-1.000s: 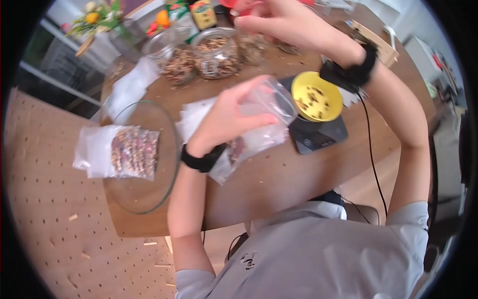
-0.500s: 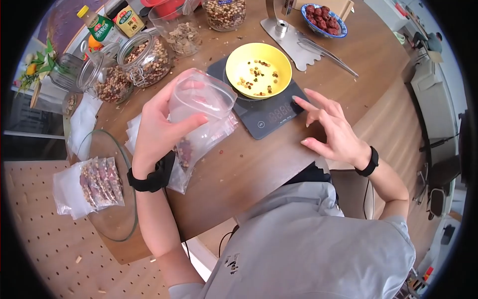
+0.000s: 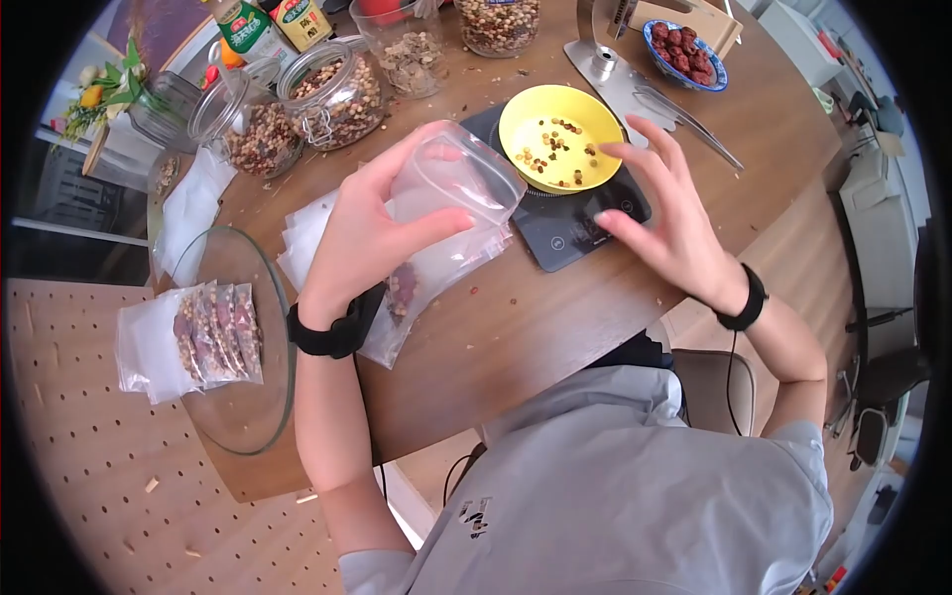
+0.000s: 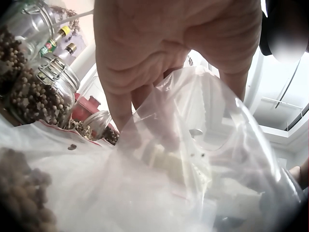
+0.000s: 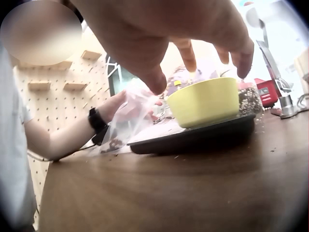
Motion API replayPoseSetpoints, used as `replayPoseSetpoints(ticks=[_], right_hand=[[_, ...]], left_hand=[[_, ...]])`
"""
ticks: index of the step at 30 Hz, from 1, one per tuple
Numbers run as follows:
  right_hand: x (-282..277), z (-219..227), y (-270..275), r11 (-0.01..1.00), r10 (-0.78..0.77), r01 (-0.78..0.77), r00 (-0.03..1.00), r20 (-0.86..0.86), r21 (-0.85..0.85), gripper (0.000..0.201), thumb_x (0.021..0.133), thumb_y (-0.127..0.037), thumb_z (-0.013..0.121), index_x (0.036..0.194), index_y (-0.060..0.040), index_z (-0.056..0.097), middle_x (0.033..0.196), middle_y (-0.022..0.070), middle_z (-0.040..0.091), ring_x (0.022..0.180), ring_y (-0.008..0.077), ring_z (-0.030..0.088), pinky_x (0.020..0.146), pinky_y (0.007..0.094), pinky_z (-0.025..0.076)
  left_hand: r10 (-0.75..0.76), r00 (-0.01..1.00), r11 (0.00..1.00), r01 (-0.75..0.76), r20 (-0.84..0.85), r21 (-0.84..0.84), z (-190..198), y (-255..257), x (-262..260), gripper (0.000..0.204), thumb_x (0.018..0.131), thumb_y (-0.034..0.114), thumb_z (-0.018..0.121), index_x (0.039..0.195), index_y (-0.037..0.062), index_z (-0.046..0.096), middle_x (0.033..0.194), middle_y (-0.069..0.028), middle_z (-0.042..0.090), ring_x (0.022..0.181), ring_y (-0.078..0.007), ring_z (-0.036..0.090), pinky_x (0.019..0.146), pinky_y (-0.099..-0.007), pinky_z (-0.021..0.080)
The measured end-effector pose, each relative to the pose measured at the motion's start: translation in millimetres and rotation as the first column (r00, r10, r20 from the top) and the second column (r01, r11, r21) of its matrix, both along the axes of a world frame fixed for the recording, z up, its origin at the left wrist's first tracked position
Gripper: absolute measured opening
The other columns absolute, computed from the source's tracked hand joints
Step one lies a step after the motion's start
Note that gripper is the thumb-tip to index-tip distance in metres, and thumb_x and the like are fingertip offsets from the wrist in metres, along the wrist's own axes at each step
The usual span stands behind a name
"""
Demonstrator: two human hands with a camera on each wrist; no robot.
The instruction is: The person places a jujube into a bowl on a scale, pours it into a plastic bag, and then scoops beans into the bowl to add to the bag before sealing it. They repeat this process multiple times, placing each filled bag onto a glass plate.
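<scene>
My left hand point(image 3: 369, 223) holds a clear zip bag point(image 3: 466, 178) with its mouth spread wide, the thumb stretched along the near side. In the left wrist view, that bag point(image 4: 159, 179) hangs from the fingers. My right hand point(image 3: 684, 223) is beside the yellow bowl point(image 3: 545, 107), fingers spread and holding nothing. Its fingertips are right at the bowl's right rim, and from the right wrist view the fingers arch above the bowl point(image 5: 205, 104). A few mixed beans point(image 3: 558, 142) lie in the bowl, which stands on a black kitchen scale point(image 3: 560, 243).
On the left, filled bags point(image 3: 228, 332) lie across a glass plate point(image 3: 288, 397). Bean jars point(image 3: 337, 99) and a tub of dried flakes point(image 3: 412, 59) line the back. Metal tongs point(image 3: 699, 129) and a blue-white bowl of red dates point(image 3: 719, 74) are at the back right.
My right hand has come down from the red container at the back to the scale, then moved up to the bowl's rim. The left hand keeps holding the bag.
</scene>
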State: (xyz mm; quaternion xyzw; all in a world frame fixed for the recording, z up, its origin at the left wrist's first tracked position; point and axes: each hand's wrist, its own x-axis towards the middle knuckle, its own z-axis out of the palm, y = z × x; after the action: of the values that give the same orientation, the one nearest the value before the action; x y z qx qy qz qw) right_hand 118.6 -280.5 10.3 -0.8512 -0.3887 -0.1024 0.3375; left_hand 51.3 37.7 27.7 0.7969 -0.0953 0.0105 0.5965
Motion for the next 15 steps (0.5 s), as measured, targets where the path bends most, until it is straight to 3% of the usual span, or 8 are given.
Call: replayPoseSetpoints(ticks=[1,4,6,9,10,13,15], right_hand=[[10.4,-2.4,0.5,0.999,-0.023,0.021,0.998,-0.057,-0.033,0.048,0.086,-0.022,0.081,0.128,-0.0082,0.061,0.153,0.0262,0.04,0.137,0.0449,0.046,0.112,0.0478,0.041],[27.5,-10.3,-2.2,0.999,-0.017,0.011,0.986,-0.164,-0.038,0.037,0.083,-0.025,0.084,0.111,-0.0083,0.066,0.15,0.0254,0.048,0.137,0.0438,0.048,0.112,0.0461,0.042],[34.0,-9.4,-3.8,1.0,-0.011,0.009,0.989,-0.145,-0.015,0.032,0.081,-0.024,0.085,0.1,-0.006,0.065,0.145,0.0239,0.055,0.134,0.0412,0.053,0.109,0.0459,0.045],[37.9,13.5,-11.5,1.0,0.022,-0.024,0.996,-0.09,-0.013,0.032,0.08,-0.021,0.086,0.097,-0.0059,0.065,0.146,0.0237,0.055,0.134,0.039,0.055,0.108,0.0464,0.046],[32.4,24.3,-9.2,0.999,0.025,-0.028,0.996,-0.082,-0.034,0.03,0.079,-0.016,0.086,0.095,-0.0052,0.063,0.147,0.0221,0.054,0.133,0.0347,0.057,0.104,0.0451,0.05],[27.4,43.9,-6.2,0.996,0.09,-0.083,0.97,-0.227,0.044,0.03,0.079,-0.011,0.085,0.095,-0.004,0.062,0.148,0.021,0.051,0.131,0.0314,0.058,0.101,0.0424,0.054],[28.3,54.1,-3.8,0.995,0.096,-0.097,0.977,-0.193,0.007,0.029,0.078,-0.008,0.085,0.095,-0.0038,0.061,0.149,0.0217,0.049,0.128,0.0296,0.06,0.099,0.0402,0.057]], left_hand=[[-0.002,1.0,1.0,0.002,-0.001,-0.003,0.1,-1.1,0.2,0.08,0.079,0.004,0.083,0.15,-0.0027,0.046,0.131,-0.0081,0.064,0.112,-0.0139,0.063,0.097,-0.0304,0.051],[0.028,1.0,0.997,-0.027,0.012,-0.065,-5.4,-3.0,-0.2,0.076,0.078,0.013,0.088,0.145,-0.0003,0.054,0.126,-0.0064,0.068,0.112,-0.0134,0.063,0.101,-0.0305,0.048],[0.019,0.997,1.0,-0.02,0.072,0.013,-5.6,-1.5,0.7,0.077,0.078,0.016,0.088,0.145,-0.0011,0.054,0.125,-0.0082,0.069,0.112,-0.0145,0.064,0.101,-0.0309,0.049],[0.033,0.992,0.997,-0.041,0.12,0.071,-6.9,-1.8,1.1,0.078,0.078,0.02,0.089,0.144,-0.0021,0.054,0.125,-0.0112,0.069,0.113,-0.0167,0.065,0.101,-0.0316,0.048],[0.037,0.991,0.996,-0.048,0.13,0.08,-7.4,-2.2,1.6,0.078,0.078,0.022,0.089,0.144,-0.0024,0.054,0.124,-0.0123,0.069,0.113,-0.0176,0.065,0.101,-0.0319,0.048],[0.026,0.988,0.992,-0.044,0.155,0.116,-10.3,-1.2,3.0,0.079,0.078,0.024,0.09,0.143,-0.0027,0.054,0.125,-0.0143,0.069,0.114,-0.0192,0.065,0.101,-0.0327,0.048],[0.032,0.987,0.994,-0.049,0.158,0.102,-11.7,-1.9,3.2,0.08,0.078,0.025,0.09,0.143,-0.003,0.054,0.125,-0.0155,0.069,0.115,-0.0209,0.065,0.102,-0.033,0.048]])
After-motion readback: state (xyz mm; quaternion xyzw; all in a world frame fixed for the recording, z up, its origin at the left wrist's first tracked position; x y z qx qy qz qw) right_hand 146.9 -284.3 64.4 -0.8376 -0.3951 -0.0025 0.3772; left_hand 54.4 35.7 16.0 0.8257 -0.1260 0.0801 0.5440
